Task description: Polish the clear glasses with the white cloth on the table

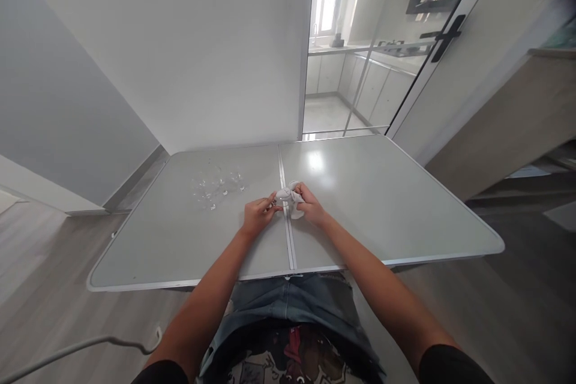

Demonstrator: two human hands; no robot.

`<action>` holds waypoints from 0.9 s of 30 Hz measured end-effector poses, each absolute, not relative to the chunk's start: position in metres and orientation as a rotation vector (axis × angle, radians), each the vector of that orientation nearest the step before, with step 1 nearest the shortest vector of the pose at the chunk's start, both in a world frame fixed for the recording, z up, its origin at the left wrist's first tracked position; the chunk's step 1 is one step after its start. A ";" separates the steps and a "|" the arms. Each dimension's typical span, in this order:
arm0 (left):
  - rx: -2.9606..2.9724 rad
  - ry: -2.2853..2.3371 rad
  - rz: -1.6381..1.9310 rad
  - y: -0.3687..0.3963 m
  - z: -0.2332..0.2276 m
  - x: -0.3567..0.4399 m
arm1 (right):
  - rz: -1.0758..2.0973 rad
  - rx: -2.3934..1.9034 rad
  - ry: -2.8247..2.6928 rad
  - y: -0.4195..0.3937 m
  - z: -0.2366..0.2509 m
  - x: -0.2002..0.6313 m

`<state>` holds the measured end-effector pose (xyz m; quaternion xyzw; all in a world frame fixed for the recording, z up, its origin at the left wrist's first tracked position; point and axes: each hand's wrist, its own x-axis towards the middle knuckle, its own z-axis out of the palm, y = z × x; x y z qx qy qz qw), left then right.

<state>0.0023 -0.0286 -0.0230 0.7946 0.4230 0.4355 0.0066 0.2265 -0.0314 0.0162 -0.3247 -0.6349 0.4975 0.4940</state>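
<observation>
Over the table's middle seam, my two hands meet around a crumpled white cloth (297, 212). My right hand (311, 206) grips the cloth from the right, its fingers closed and part of the cloth hanging below them. On the left side, my left hand (258, 216) is closed, thumb and fingertips at the cloth's edge. Something small and shiny shows between those fingers, too small and hidden to name. Farther left, several clear, transparent pieces (218, 187) lie in a loose cluster, their exact kind hard to make out.
The pale folding table (382, 210) has rounded corners and a metal rim, with a metal seam (290, 246) across it. A white wall (225, 60) stands behind. At the back right is a glass door with a black handle (449, 39). A grey cable (90, 342) runs at lower left.
</observation>
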 end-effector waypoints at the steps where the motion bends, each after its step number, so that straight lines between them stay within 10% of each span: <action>1: 2.499 1.327 1.356 -0.029 -0.023 0.003 | 1.303 -0.754 -1.492 -0.031 0.017 0.227; 10: 2.592 1.262 1.307 -0.036 -0.018 0.005 | 0.896 -0.839 -1.892 -0.029 0.008 0.238; 18: 2.489 1.321 1.335 -0.034 -0.017 0.005 | 1.409 -0.688 -1.460 -0.033 0.016 0.227; 27: 2.240 1.310 1.488 -0.038 -0.010 0.009 | 1.217 -0.819 -1.105 -0.035 0.021 0.233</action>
